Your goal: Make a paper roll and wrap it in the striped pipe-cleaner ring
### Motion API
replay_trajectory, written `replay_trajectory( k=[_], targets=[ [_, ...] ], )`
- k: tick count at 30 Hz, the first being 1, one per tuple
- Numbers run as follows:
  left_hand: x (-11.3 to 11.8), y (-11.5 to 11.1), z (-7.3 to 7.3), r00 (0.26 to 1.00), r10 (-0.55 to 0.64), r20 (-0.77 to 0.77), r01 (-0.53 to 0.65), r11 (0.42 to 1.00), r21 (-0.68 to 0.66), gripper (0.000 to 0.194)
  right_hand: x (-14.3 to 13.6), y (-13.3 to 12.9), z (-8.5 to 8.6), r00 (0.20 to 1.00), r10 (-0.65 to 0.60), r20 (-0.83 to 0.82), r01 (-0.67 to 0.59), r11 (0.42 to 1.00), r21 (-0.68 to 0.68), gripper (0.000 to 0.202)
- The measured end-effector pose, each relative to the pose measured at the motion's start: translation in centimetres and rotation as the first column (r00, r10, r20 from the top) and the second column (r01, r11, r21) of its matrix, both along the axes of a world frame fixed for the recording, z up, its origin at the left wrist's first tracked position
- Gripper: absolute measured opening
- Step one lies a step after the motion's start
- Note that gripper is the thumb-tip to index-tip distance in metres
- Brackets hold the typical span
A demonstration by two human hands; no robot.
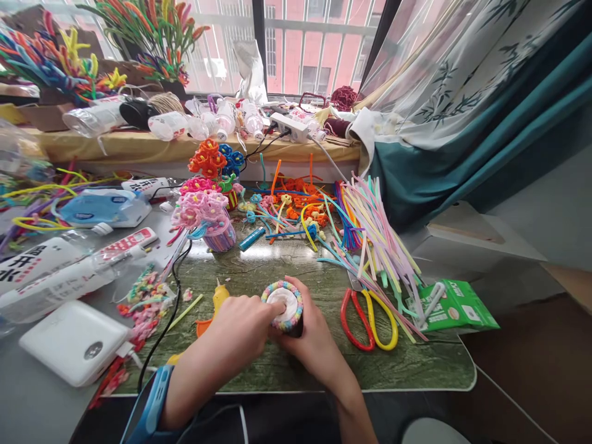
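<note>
A small round pot (pixel 292 301) has a rim wrapped in pastel pipe cleaner and white material inside. My right hand (pixel 312 330) is wrapped around its side, keeping it just above the table. Into its opening reaches a fingertip of my left hand (pixel 245 317), pressing on the white material. The other left fingers are curled, and whatever they may hold is hidden. Partly behind my left forearm lies a yellow and orange glue gun (pixel 219 300). Scissors (pixel 370 319) with one red and one yellow handle rest right of my right hand.
A striped pot (pixel 220 235) of pipe-cleaner flowers stands behind. Pipe cleaners (pixel 370 222) are piled at the back right, beside a green packet (pixel 462 305). A white power bank (pixel 76 342), plastic bottles (pixel 69 277) and a black cable (pixel 176 271) occupy the left.
</note>
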State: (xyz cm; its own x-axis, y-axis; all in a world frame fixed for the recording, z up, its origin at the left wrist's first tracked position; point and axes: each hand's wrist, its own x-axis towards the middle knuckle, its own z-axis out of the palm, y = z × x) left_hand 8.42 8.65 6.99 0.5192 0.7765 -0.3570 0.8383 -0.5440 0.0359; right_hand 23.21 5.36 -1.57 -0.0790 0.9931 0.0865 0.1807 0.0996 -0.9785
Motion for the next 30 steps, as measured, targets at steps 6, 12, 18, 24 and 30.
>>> replay_trajectory(
  k=[6, 12, 18, 24, 30],
  targets=[
    [-0.7, -0.1, 1.4, 0.999, -0.002, -0.036, 0.002, 1.000, 0.003, 0.033, -0.3, 0.3, 0.3, 0.997, -0.080, -0.003, 0.080, 0.996, 0.041, 0.060],
    [-1.2, -0.9, 2.0, 0.996, 0.028, -0.088, -0.022, 0.998, 0.065, 0.040, -1.1, -0.2, -0.6, 0.987, -0.156, 0.038, 0.151, 0.983, 0.106, 0.067],
    [-0.4, -1.0, 0.8, 0.997, -0.021, -0.077, 0.025, 0.998, 0.051, 0.026, -1.0, -0.3, -0.5, 0.993, -0.115, -0.007, 0.116, 0.989, 0.092, 0.065],
    [-1.6, -1.7, 0.4, 0.929, -0.277, 0.247, 0.132, 0.869, 0.476, 0.014, -1.1, -0.3, -0.7, 0.992, -0.124, 0.022, 0.121, 0.987, 0.110, 0.068],
    [-1.3, -1.9, -1.7, 0.820, -0.458, 0.342, 0.163, 0.761, 0.627, 0.029, -1.0, -0.4, -1.0, 0.992, -0.123, 0.038, 0.116, 0.981, 0.154, 0.063]
  ],
)
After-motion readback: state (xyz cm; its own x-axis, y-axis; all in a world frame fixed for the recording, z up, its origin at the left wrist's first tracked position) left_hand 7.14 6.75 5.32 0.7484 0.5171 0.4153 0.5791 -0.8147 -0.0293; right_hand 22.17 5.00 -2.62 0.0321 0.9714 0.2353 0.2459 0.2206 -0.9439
